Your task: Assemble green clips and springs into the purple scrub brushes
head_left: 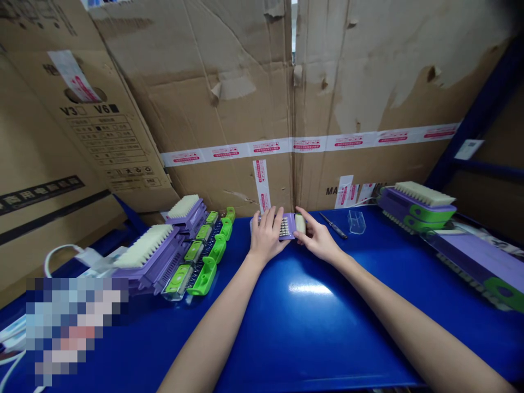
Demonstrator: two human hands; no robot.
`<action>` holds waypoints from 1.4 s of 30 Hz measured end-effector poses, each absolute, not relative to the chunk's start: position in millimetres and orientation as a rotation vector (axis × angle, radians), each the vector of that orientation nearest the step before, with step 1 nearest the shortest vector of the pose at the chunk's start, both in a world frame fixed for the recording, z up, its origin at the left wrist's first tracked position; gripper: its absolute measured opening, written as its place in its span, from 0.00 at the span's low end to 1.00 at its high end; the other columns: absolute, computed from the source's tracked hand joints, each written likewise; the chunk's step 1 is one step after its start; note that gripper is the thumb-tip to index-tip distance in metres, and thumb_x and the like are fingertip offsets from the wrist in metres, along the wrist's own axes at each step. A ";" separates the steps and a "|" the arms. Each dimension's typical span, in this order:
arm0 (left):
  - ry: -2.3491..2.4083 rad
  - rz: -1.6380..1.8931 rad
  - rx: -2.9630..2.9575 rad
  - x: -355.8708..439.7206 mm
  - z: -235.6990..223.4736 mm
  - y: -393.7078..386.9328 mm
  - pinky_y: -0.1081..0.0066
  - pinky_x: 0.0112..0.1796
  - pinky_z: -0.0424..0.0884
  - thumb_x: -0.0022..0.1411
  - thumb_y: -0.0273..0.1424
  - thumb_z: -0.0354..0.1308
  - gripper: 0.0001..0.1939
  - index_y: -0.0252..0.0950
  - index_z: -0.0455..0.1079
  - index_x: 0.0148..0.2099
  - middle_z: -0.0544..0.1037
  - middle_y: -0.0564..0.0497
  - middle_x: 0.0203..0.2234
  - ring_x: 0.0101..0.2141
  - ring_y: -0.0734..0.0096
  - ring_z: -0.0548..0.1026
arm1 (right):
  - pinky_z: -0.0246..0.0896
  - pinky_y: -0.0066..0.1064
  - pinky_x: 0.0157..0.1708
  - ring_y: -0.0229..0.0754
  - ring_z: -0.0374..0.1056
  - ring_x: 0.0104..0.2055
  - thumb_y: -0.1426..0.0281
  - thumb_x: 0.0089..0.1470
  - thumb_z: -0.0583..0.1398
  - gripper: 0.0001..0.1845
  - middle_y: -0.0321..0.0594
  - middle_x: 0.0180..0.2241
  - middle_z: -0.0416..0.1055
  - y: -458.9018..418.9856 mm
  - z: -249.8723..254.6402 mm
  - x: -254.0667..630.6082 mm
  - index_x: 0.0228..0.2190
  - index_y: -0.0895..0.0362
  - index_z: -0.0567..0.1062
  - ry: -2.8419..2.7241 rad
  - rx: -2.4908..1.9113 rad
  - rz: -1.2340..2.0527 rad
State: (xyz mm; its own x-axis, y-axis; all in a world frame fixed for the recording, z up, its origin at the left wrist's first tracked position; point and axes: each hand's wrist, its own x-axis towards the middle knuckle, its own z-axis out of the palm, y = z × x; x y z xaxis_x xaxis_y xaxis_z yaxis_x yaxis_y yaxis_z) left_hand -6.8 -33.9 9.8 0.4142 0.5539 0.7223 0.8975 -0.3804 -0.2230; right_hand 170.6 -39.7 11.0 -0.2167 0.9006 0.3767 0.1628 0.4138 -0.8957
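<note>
Near the back of the blue table, my left hand (268,232) lies over a purple perforated plate (287,226), its fingers bent across the plate's left part. Pale rows of dots show on the uncovered right part. My right hand (317,236) grips a small cream-coloured block (300,223) between thumb and forefinger, at the plate's right end. Whether the block is fixed to the plate, I cannot tell. To the right of that hand lie a thin dark tool (333,225), whose kind is unclear, and a small clear plastic box (356,222).
On the left stand purple parts with cream bristle-like tops (145,245), beside a row of green pieces (204,277) and clear-and-green boxes (179,279). More purple and green brush-like units (426,207) are stacked right. Cardboard (229,109) walls the back; white cables (53,254) lie left.
</note>
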 end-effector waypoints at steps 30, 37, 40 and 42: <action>-1.175 -0.655 -2.006 -7.2 1.0 -30.8 0.56 0.50 0.59 0.62 0.36 0.48 0.25 0.33 0.59 0.59 0.71 0.39 0.46 0.48 0.56 0.67 | 0.70 0.35 0.35 0.41 0.72 0.32 0.65 0.56 0.52 0.15 0.44 0.31 0.74 -44.4 27.5 151.8 0.43 0.58 0.68 -0.785 -0.946 1.699; -1.169 -0.685 -1.985 -6.7 -0.3 -30.3 0.56 0.50 0.58 0.62 0.34 0.48 0.23 0.34 0.61 0.58 0.71 0.40 0.46 0.48 0.57 0.67 | 0.71 0.38 0.36 0.41 0.72 0.32 0.62 0.56 0.54 0.17 0.45 0.35 0.73 -44.4 26.0 156.7 0.45 0.57 0.68 -0.813 -0.938 1.746; -1.202 -0.683 -1.996 -7.7 0.3 -30.3 0.56 0.50 0.59 0.62 0.35 0.48 0.23 0.34 0.60 0.59 0.71 0.40 0.46 0.47 0.57 0.67 | 0.70 0.39 0.37 0.42 0.72 0.33 0.59 0.56 0.55 0.18 0.45 0.38 0.73 -45.4 27.3 157.6 0.45 0.55 0.68 -0.807 -0.904 1.802; -1.188 -0.699 -1.995 -8.1 0.2 -30.2 0.56 0.50 0.59 0.62 0.35 0.49 0.23 0.34 0.61 0.58 0.71 0.39 0.46 0.47 0.57 0.67 | 0.70 0.39 0.38 0.42 0.72 0.34 0.58 0.56 0.55 0.19 0.46 0.40 0.72 -45.8 28.3 157.7 0.45 0.56 0.69 -0.804 -0.901 1.817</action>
